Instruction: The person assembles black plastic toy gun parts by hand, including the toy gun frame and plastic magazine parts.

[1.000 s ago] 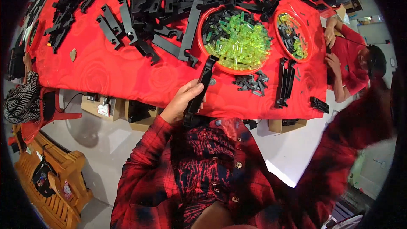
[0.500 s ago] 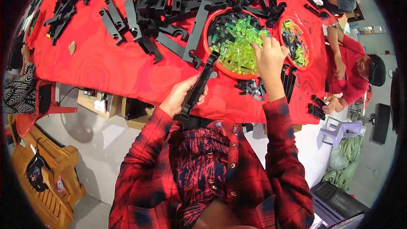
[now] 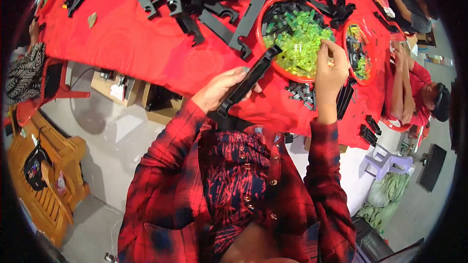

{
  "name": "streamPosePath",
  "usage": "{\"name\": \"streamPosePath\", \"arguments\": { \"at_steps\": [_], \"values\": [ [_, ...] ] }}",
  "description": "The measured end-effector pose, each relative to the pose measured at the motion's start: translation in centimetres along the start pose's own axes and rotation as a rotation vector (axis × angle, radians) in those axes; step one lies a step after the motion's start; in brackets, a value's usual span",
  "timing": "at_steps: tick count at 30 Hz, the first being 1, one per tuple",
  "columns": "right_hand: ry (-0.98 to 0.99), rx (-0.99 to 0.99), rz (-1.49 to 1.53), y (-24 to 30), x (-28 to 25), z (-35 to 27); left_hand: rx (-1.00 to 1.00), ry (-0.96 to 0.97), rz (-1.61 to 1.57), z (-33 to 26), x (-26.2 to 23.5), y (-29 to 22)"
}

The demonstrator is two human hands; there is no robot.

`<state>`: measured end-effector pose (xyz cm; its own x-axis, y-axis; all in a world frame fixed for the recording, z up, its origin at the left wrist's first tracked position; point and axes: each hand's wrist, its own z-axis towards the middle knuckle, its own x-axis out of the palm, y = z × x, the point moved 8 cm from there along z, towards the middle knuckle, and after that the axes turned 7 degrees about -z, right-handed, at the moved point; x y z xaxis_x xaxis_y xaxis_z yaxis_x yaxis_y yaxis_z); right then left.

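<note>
At a red-covered desk (image 3: 146,53), the left hand (image 3: 219,90) grips a long black plastic strip (image 3: 248,82), held slanted just above the desk edge. The right hand (image 3: 331,70) pinches at translucent green pieces (image 3: 297,44) in a red bowl (image 3: 261,29), fingers closed around what appears to be one piece. Picking cleanly likely means lifting a single piece while keeping the strip steady close by the bowl.

Red-covered table (image 3: 146,48), long black plastic parts (image 3: 214,24), two red bowls (image 3: 263,44) of small pieces
</note>
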<state>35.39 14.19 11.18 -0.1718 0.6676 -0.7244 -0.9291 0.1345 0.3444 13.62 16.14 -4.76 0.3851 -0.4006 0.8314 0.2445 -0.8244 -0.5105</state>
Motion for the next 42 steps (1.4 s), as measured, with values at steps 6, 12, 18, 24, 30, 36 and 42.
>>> {"name": "streamPosePath", "arguments": {
  "at_steps": [6, 12, 18, 24, 30, 36, 42],
  "values": [
    [0.421, 0.491, 0.846, 4.0, 3.8, -4.2, 0.000, -0.032, -0.053, 0.2, -0.4, 0.5],
    [0.358, 0.341, 0.640, 6.0, 5.2, -6.1, -0.005, -0.052, -0.097, 0.1, -0.6, 0.6],
    [0.259, 0.068, 0.270, 7.8, 4.9, -6.9, 0.025, -0.058, -0.154, 0.2, -1.0, 0.9],
    [0.253, 0.013, 0.135, 9.1, 4.8, -7.2, 0.013, -0.044, -0.191, 0.0, -0.6, 0.7],
    [0.269, -0.045, 0.055, 9.9, 4.7, -7.3, 0.056, -0.071, -0.226, 0.0, -1.2, 0.7],
    [0.247, -0.107, -0.010, 10.5, 4.8, -7.4, 0.058, -0.111, -0.239, -0.1, -1.0, 0.7],
    [0.263, -0.173, -0.067, 11.4, 4.7, -7.4, 0.070, -0.112, -0.241, 0.3, -2.0, 1.5]
  ]
}}
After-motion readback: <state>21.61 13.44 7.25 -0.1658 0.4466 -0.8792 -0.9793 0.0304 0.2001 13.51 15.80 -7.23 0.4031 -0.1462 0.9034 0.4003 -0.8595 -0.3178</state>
